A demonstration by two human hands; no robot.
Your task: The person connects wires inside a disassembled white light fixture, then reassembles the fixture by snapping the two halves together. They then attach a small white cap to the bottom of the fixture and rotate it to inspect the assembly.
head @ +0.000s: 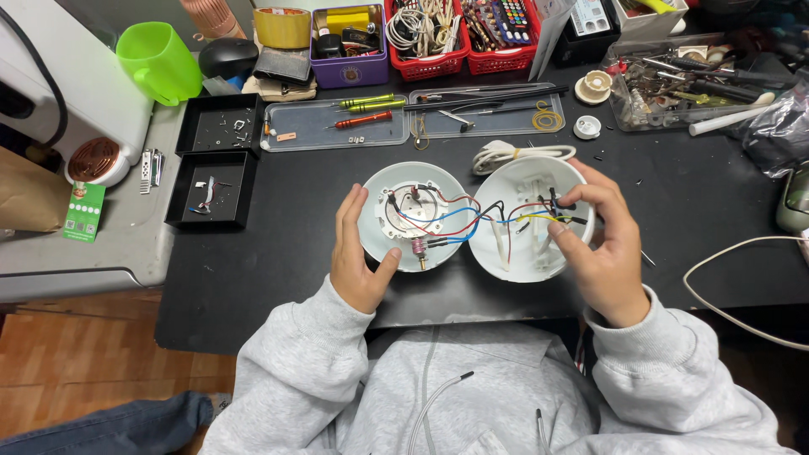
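Opened white round housing on black mat (278, 244): left half-shell (379, 221) cupped by left hand (358, 253); right half-shell (522, 190), beside it, grasped by right hand (602, 244); coloured wires (472, 221) bridging both.

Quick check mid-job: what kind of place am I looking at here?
Likely a small electronics repair bench: screwdrivers in a clear tray, black parts trays with screws, and an opened white round device showing its wiring.

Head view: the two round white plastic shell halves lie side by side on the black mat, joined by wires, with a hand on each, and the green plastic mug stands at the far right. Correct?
One slip: the head view shows the green plastic mug at the far left, not right. The two round white plastic shell halves, the wires and the left hand and right hand are as stated.
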